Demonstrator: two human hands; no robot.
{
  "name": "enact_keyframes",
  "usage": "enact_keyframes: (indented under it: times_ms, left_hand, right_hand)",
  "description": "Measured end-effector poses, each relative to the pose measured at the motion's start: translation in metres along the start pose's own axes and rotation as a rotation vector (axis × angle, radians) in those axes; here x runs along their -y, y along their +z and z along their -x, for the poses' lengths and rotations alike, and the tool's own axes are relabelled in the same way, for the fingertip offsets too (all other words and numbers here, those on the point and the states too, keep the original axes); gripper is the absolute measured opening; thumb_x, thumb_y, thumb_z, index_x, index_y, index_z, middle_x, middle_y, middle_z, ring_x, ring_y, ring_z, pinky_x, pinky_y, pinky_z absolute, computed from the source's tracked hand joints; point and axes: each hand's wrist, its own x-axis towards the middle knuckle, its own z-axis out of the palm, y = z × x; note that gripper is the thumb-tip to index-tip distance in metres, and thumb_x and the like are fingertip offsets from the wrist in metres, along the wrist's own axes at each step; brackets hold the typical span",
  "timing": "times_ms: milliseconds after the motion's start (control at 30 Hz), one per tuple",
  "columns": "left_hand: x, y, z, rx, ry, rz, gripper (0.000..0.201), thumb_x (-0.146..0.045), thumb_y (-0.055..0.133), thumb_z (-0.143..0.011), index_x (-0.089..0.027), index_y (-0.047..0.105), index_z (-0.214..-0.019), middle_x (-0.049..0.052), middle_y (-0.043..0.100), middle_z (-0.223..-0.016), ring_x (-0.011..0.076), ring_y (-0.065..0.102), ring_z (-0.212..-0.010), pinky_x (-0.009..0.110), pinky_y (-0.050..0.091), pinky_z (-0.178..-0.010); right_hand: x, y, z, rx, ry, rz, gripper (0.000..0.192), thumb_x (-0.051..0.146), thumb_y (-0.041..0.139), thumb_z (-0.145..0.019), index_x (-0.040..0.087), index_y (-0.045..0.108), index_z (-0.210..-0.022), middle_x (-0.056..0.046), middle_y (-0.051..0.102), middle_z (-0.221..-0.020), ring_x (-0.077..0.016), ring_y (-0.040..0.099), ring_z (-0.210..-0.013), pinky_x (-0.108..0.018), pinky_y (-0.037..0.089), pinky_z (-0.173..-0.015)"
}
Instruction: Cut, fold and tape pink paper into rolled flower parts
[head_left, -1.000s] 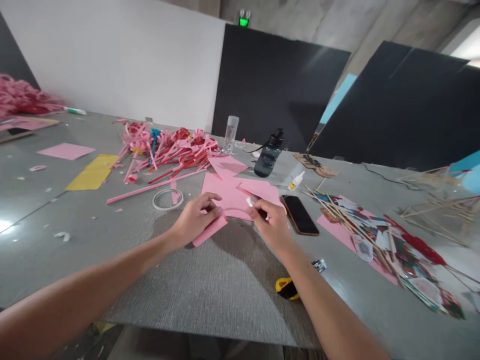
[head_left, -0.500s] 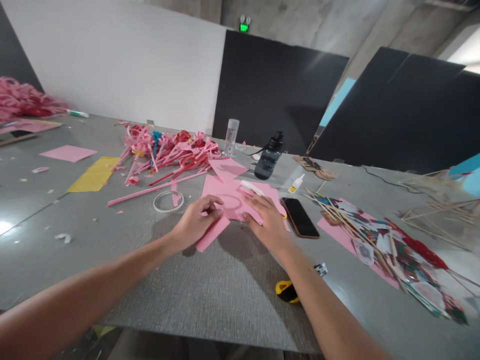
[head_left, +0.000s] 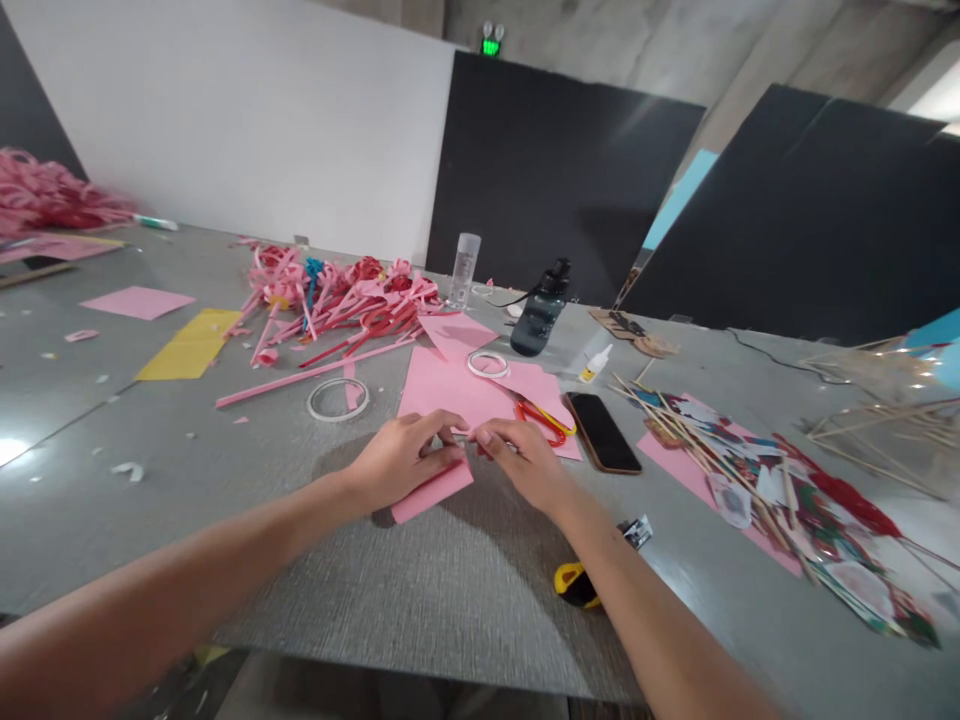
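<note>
Bare table [head_left: 450, 590] lies open on the near side of the fingers [head_left: 480, 437]. Just beyond them, scissors [head_left: 541, 420] and a tape ring [head_left: 488, 364] lie on pink sheets [head_left: 442, 390]. To their right a phone [head_left: 602, 431]; left, another tape ring [head_left: 337, 398]; farther back, a bottle [head_left: 539, 310].

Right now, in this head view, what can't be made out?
- Whatever the fingers pinch where left hand and right hand meet: too small, and the fingers cover it.
- Pink sheet under the left hand: mostly covered by it.
- Yellow tool: half behind the right forearm.
- Glue bottle label: too small.
- Pink heap far left: cut by the edge, blurred.
</note>
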Motion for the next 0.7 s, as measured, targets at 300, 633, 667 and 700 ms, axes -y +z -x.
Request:
enact_keyframes:
  times_ms: [300,633,667,700]
  left_hand:
    - [-0.0059,0.0011,-0.0005,0.041,0.054,-0.054,0.032,-0.033,0.06,-0.096,-0.026,0.054,-0.128,0.003,0.072,-0.108,0.0164,0.069,-0.087,0.027,0.052,-0.077]
    - [-0.0078,0.0001,-0.0011,0.097,-0.028,0.04,0.049,-0.034,0.068,-0.089,-0.027,0.049,-0.133,0.003,0.07,-0.108,0.0153,0.064,-0.078,0.029,0.05,-0.074]
    - [-0.0089,-0.0002,-0.0013,0.094,-0.06,0.076,0.051,-0.035,0.068,-0.089,-0.027,0.047,-0.135,0.004,0.071,-0.108,0.0152,0.063,-0.078,0.029,0.05,-0.074]
    - [-0.0093,-0.0005,-0.0018,0.083,-0.093,0.124,0.054,-0.037,0.068,-0.089,-0.026,0.045,-0.136,0.005,0.071,-0.109,0.015,0.063,-0.077,0.029,0.05,-0.073]
  right_hand:
    - [0.0028,0.0065,0.0001,0.103,0.057,-0.163,0.032,0.041,0.057,-0.096,0.019,0.065,-0.076,0.002,0.061,-0.069,-0.0142,0.054,-0.068,-0.025,0.039,-0.064]
    - [0.0042,0.0095,-0.0015,0.056,0.089,-0.212,0.023,0.028,0.059,-0.091,0.019,0.061,-0.07,0.004,0.053,-0.064,-0.0125,0.047,-0.065,-0.026,0.034,-0.062]
    - [0.004,0.0091,-0.0014,0.05,0.088,-0.21,0.023,0.028,0.059,-0.091,0.019,0.061,-0.07,0.004,0.053,-0.065,-0.0124,0.047,-0.065,-0.026,0.034,-0.062]
    - [0.0039,0.0085,-0.0013,0.036,0.087,-0.211,0.024,0.028,0.059,-0.091,0.019,0.061,-0.07,0.004,0.053,-0.065,-0.0125,0.047,-0.065,-0.026,0.035,-0.062]
